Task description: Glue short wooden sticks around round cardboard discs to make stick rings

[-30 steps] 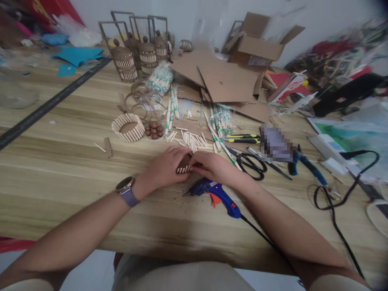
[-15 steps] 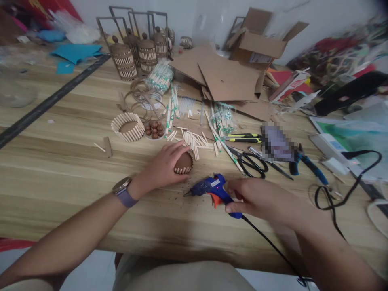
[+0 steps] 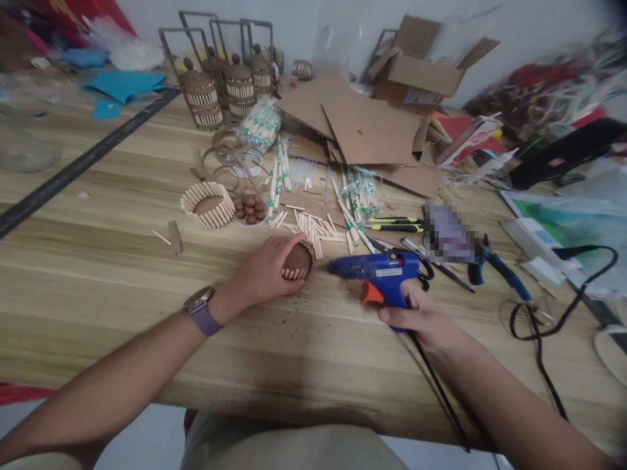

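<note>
My left hand [image 3: 267, 269] grips a small round brown cardboard piece [image 3: 298, 260] by its left side, thumb and fingers around the rim. Short wooden sticks line part of its near edge. In my right hand [image 3: 414, 312] is a blue glue gun [image 3: 386, 274] with an orange trigger, held by its handle. The gun's nozzle points left, a little to the right of the round piece. Behind it lies a pile of short sticks [image 3: 318, 228]. A larger stick-edged ring [image 3: 208, 205] and a dish of brown beads [image 3: 251, 209] stand further left.
Black scissors [image 3: 425, 269], yellow-black cutters [image 3: 396, 224] and blue pliers [image 3: 504, 269] lie at the right, with a black cable [image 3: 539, 346] nearby. Cardboard sheets [image 3: 372, 127] and lidded stick containers [image 3: 240, 88] are at the back. A dark strip [image 3: 93, 156] crosses the left.
My right hand has lifted the glue gun up and to the right, and the gun now sits more level. My left hand stays on the round piece.
</note>
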`<state>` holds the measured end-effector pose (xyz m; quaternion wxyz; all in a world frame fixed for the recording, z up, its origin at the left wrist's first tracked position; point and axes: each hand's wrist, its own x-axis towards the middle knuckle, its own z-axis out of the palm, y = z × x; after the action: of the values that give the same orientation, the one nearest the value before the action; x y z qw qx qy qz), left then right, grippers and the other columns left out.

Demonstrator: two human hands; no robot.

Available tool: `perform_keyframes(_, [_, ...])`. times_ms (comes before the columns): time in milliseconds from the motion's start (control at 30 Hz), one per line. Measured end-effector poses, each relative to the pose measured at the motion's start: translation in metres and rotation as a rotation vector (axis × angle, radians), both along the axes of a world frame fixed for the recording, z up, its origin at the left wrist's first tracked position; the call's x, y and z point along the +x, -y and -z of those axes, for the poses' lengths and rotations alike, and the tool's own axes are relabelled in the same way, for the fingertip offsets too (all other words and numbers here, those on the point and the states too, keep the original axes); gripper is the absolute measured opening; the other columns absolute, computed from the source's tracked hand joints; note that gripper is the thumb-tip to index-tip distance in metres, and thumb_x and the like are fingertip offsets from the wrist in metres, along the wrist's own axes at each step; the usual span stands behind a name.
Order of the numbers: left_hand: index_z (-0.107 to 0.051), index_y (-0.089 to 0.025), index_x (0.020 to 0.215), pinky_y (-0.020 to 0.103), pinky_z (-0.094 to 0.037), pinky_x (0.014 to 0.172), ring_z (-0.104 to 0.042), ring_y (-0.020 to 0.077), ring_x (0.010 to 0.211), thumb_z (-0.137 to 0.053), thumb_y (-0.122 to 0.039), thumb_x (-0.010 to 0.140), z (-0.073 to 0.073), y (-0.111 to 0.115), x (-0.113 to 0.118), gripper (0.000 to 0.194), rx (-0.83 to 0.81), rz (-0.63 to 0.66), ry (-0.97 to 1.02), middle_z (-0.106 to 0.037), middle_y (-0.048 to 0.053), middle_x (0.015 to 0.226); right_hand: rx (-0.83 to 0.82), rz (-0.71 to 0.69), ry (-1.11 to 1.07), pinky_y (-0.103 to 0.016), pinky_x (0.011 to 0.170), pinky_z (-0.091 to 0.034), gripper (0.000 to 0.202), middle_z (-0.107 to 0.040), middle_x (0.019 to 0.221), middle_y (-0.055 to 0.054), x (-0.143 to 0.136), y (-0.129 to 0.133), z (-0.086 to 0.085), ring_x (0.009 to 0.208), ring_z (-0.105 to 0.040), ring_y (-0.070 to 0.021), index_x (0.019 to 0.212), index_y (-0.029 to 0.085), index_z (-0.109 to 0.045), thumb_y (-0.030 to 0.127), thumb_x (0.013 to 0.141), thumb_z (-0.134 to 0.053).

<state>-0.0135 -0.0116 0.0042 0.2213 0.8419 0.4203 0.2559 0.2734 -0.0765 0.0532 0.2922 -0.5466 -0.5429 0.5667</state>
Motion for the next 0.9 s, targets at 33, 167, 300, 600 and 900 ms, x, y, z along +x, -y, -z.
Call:
perform_keyframes(33, [-0.041, -0.021, 0.147, 0.055, -0.044, 0.113, -0.053, 0.0342, 0.133, -0.077, -0.028, 0.073, 0.0, 0.0, 0.0, 0.083, -0.005, -0.007, 0.002, -0.058, 0.015, 0.143, 0.006, 0.045, -0.036, -0.032, 0.062, -0.048, 0.032, -0.064, 0.082, -0.005, -0.004, -0.001, 0.004, 0.072, -0.059, -0.0214, 0.092, 0.024, -0.062, 0.043, 0.069, -0.073])
perform_keyframes(167, [-0.043, -0.018, 0.146, 0.055, -0.044, 0.112, -0.053, 0.0346, 0.132, -0.075, -0.027, 0.072, -0.001, 0.0, 0.001, 0.081, -0.015, -0.017, -0.004, -0.059, 0.015, 0.141, 0.052, 0.073, -0.151, -0.034, 0.061, -0.048, 0.037, -0.064, 0.083, -0.007, -0.017, -0.011, 0.013, 0.069, -0.058, -0.0213, 0.088, 0.022, -0.063, 0.056, 0.075, -0.068])
perform_keyframes(300, [-0.044, -0.016, 0.145, 0.054, -0.044, 0.113, -0.053, 0.0346, 0.132, -0.075, -0.026, 0.071, -0.002, 0.0, 0.002, 0.08, -0.016, -0.008, -0.007, -0.061, 0.015, 0.139, 0.066, -0.016, 0.038, -0.029, 0.051, -0.042, 0.044, -0.061, 0.071, -0.004, -0.018, -0.012, 0.012, 0.056, -0.051, -0.0162, 0.082, 0.021, -0.063, 0.064, 0.078, -0.068])
perform_keyframes(600, [-0.047, -0.021, 0.142, 0.052, -0.046, 0.111, -0.051, 0.0336, 0.133, -0.075, -0.023, 0.069, -0.005, 0.0, 0.003, 0.078, -0.03, -0.041, 0.009, -0.062, 0.011, 0.135, 0.381, -0.187, 0.404, -0.03, 0.058, -0.048, 0.033, -0.064, 0.07, -0.003, -0.016, -0.006, 0.012, 0.063, -0.058, -0.0197, 0.078, 0.021, -0.064, 0.053, 0.089, -0.06])
perform_keyframes(900, [-0.047, -0.015, 0.143, 0.051, -0.045, 0.113, -0.05, 0.0335, 0.133, -0.074, -0.023, 0.07, -0.008, 0.001, 0.003, 0.078, -0.046, -0.046, -0.044, -0.06, 0.014, 0.138, 0.478, -0.235, 0.451, -0.03, 0.062, -0.053, 0.03, -0.073, 0.078, -0.006, -0.016, -0.007, 0.016, 0.067, -0.065, -0.0214, 0.09, 0.018, -0.071, 0.044, 0.092, -0.056])
